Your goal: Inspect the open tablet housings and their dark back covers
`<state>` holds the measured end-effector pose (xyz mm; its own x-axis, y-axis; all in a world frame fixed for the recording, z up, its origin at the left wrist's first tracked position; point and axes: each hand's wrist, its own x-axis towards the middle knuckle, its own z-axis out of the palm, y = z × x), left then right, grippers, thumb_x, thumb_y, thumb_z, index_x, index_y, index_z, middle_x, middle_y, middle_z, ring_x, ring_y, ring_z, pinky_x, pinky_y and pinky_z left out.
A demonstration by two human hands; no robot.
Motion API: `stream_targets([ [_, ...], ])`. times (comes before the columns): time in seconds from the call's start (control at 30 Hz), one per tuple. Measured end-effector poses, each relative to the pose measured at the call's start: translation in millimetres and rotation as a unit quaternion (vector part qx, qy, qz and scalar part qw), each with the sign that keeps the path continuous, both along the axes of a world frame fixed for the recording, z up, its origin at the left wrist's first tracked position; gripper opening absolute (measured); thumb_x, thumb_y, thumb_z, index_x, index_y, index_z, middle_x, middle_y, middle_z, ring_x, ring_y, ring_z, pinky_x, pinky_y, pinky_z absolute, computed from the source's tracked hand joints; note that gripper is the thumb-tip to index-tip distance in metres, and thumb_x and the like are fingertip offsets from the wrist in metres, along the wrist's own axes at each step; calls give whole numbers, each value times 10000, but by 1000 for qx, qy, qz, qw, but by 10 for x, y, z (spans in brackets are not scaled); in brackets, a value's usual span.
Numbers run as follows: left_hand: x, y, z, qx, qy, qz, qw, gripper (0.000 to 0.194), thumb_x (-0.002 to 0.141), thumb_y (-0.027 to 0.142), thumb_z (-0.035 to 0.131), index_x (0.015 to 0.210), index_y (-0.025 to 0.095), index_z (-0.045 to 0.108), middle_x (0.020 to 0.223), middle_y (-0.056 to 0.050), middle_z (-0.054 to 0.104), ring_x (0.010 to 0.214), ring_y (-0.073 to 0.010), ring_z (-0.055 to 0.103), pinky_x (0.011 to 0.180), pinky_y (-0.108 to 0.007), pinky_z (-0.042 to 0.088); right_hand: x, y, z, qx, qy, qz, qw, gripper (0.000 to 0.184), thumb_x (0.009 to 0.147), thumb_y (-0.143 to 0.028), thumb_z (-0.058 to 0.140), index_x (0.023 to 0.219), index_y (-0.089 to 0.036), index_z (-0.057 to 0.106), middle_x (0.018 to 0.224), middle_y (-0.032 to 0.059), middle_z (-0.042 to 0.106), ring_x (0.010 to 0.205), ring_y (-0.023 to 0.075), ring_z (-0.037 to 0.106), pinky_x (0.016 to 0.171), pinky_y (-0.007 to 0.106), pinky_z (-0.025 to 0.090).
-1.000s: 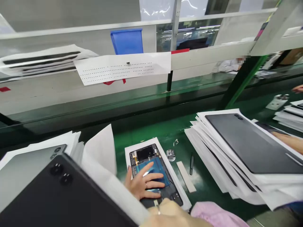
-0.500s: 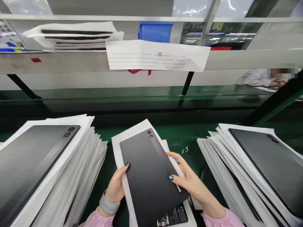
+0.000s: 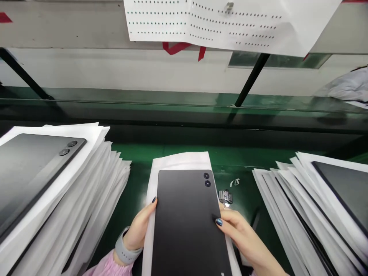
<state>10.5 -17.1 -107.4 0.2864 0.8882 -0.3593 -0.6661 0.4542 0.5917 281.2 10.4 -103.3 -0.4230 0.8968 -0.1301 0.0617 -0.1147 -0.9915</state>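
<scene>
A dark grey tablet back cover with two round camera rings near its top right corner lies upright in front of me over a white sheet. My left hand grips the left edge, thumb on the rim and fingers hidden underneath. On the right edge, my right hand is closed with its thumb pressed on the cover's face and the other fingers at the side or below. The cover's lower end runs out of view. Beside my right fingers, a small metallic object sits on the green surface.
To the left rises a tall stack of white sheets topped by a grey tablet. A similar stack with a dark tablet stands at right. A printed paper hangs from the shelf; a person's sleeve shows far right.
The tablet cover and white sheet have turned from a leftward tilt to nearly straight. The circuit parts seen below the cover's lower edge are out of view. My view has tipped downward.
</scene>
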Motion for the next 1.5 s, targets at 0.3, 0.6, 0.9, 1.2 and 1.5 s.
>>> stream_targets([
  [0.3, 20, 35, 16, 16, 20, -11, 1000, 393, 770, 451, 825, 1047, 173, 807, 1000, -49, 825, 981, -256, 759, 923, -283, 562, -1, -1, 93, -110, 122, -66, 984, 311, 797, -554, 780, 810, -249, 839, 959, 98, 759, 815, 236, 687, 665, 280, 544],
  [0.6, 103, 48, 78, -58, 14, -25, 998, 343, 627, 337, 928, 888, 142, 821, 788, -57, 819, 699, -214, 766, 706, -251, 613, -88, -14, 26, -175, 144, -82, 970, 319, 768, -534, 824, 812, -218, 814, 730, 47, 757, 618, 191, 667, 655, 298, 536],
  [0.9, -31, 108, 52, -130, -11, -13, 991, 154, 777, 155, 650, 739, 87, 783, 645, -97, 784, 569, -208, 740, 579, -255, 606, -42, -23, -7, -155, 224, -68, 960, 715, 841, -563, 707, 1477, -349, 460, 1328, 76, 669, 1008, 295, 711, 858, 433, 567],
  [1.2, -40, 115, 83, -146, -15, 0, 989, 266, 841, 164, 521, 762, 70, 757, 632, -109, 769, 603, -233, 755, 640, -307, 617, -117, -113, 156, -196, 143, -102, 965, 586, 775, -685, 701, 1197, -280, 682, 1196, 94, 741, 1015, 327, 716, 772, 382, 581],
  [1.5, 76, -42, 156, -44, 40, 54, 997, 376, 651, 427, 891, 871, 135, 800, 768, -60, 812, 705, -244, 765, 707, -303, 610, -72, -72, 45, -228, 154, -97, 956, 467, 724, -376, 834, 1156, -232, 731, 1043, 77, 796, 858, 270, 754, 747, 342, 583],
])
